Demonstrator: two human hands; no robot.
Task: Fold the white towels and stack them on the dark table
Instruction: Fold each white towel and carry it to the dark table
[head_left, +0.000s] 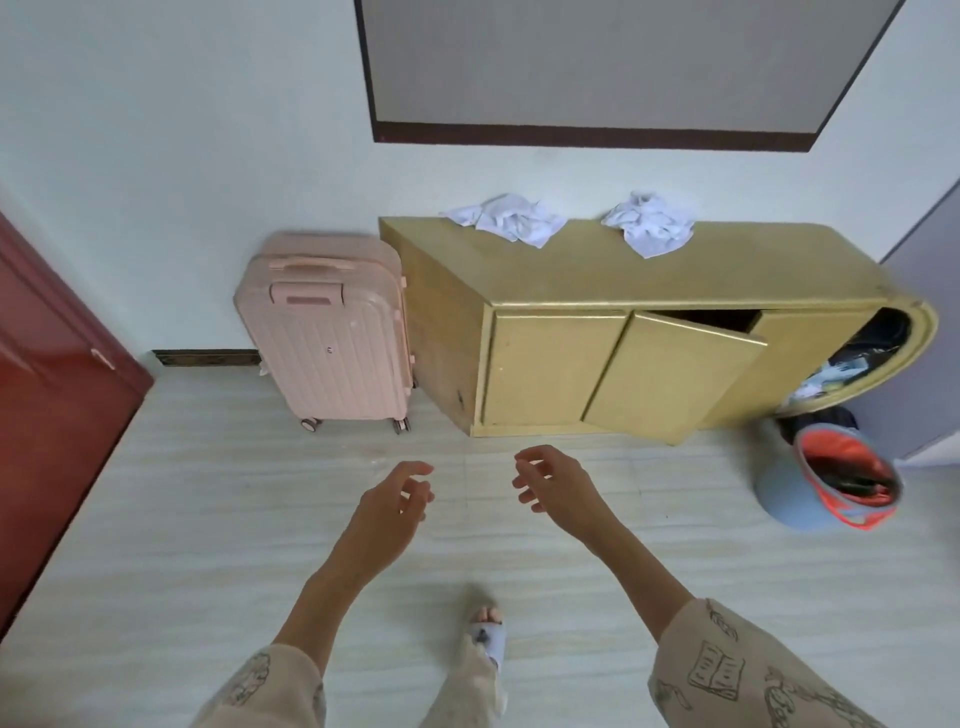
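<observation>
Crumpled white towels (503, 217) (649, 223) on smooth yellow cabinet (597, 270), hands (396, 501) (551, 480) loosely curled.

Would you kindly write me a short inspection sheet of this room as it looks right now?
Surface: yellow cabinet against the wall, middle door ajar; no dark table in view.
Job's things: two crumpled white towels, left towel and right towel, unfolded on the cabinet top, apart.
Clutter: pink suitcase upright beside the cabinet; blue basket on the floor by its right end.
Grippers: left hand and right hand loosely curled, holding nothing, short of the cabinet.
Cables: nothing seen.
Surroundings: red door at left, pale floor.
</observation>
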